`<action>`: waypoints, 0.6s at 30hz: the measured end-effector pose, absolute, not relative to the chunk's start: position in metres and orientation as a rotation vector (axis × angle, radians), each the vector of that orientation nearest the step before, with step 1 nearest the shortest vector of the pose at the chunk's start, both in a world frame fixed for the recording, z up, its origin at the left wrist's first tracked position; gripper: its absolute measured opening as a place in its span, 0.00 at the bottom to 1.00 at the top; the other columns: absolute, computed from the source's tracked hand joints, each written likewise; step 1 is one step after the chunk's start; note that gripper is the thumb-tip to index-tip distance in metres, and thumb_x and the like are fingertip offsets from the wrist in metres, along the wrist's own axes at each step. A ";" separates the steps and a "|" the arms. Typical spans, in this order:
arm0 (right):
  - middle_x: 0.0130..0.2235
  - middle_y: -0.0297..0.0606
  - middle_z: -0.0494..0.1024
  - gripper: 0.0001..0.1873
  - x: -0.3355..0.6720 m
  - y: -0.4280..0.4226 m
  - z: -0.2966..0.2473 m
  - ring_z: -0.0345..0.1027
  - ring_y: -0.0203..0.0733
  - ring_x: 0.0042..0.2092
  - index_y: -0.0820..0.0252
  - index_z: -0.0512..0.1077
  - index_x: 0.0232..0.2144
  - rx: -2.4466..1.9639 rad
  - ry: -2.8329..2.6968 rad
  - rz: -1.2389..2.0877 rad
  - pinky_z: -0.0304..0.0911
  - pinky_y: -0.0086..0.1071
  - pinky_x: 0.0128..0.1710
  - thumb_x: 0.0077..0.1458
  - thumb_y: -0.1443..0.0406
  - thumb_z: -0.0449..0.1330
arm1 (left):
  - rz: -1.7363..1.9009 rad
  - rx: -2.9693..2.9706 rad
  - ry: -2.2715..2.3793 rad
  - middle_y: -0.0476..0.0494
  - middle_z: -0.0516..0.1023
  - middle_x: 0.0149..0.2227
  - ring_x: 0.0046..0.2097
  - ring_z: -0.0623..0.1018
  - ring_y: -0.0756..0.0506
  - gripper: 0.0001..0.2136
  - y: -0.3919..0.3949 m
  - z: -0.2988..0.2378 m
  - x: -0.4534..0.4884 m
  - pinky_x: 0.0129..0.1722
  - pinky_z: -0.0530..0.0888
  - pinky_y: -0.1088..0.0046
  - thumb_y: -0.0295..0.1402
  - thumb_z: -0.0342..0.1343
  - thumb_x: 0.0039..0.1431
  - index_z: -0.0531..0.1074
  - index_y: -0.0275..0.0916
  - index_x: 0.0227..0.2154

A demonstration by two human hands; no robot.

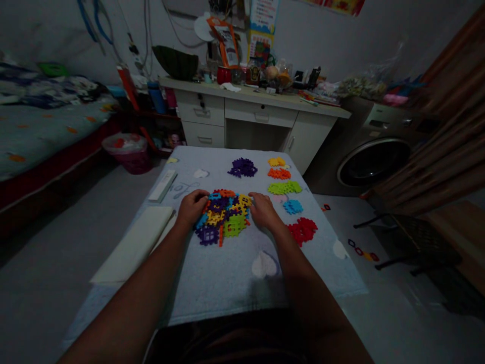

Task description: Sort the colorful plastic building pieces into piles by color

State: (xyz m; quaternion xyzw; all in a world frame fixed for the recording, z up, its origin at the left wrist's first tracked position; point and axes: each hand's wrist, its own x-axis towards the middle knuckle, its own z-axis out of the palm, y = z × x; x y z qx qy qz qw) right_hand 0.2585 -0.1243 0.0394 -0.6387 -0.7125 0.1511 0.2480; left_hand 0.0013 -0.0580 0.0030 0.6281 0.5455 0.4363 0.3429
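Two-handed at mixed pile (215, 217), left hand (191, 207) and right hand (264, 209) curled; cannot tell if pinching; could scatter red pile (304, 230) near right edge of table (220, 285) by sweeping forearm (306, 275).

blocks (234, 226): plastic, smooth | table cover (220, 283): cloth, matt | washing machine (373, 163): metallic, glossy

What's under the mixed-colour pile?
Pale cloth shows around the mixed-colour pile, which rests on it; the cloth directly beneath and any buried pieces are covered.

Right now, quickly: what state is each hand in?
Left hand: curled at the multicoloured notched plastic pieces; grip unclear.
Right hand: curled beside them; grip unclear.
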 end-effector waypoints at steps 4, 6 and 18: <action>0.57 0.45 0.72 0.25 0.256 -0.114 0.021 0.61 0.48 0.58 0.57 0.66 0.56 -1.760 -1.831 0.455 0.54 0.43 0.59 0.56 0.72 0.55 | 1.135 1.625 1.416 0.46 0.80 0.33 0.36 0.77 0.44 0.15 -0.058 0.004 0.001 0.39 0.73 0.69 0.41 0.54 0.48 0.77 0.39 0.36; 0.55 0.45 0.73 0.23 0.256 -0.114 0.016 0.62 0.48 0.56 0.56 0.67 0.54 -1.750 -1.818 0.479 0.55 0.43 0.58 0.56 0.70 0.56 | 1.136 1.621 1.412 0.46 0.80 0.33 0.36 0.77 0.44 0.15 -0.059 0.005 0.001 0.40 0.73 0.69 0.41 0.54 0.49 0.77 0.38 0.36; 0.44 0.40 0.70 0.10 0.267 -0.117 0.006 0.65 0.44 0.48 0.57 0.69 0.39 -1.578 -1.645 0.387 0.62 0.40 0.53 0.53 0.68 0.60 | 1.133 1.584 1.321 0.46 0.79 0.33 0.37 0.78 0.42 0.15 -0.060 0.009 -0.001 0.39 0.74 0.68 0.42 0.55 0.48 0.76 0.39 0.36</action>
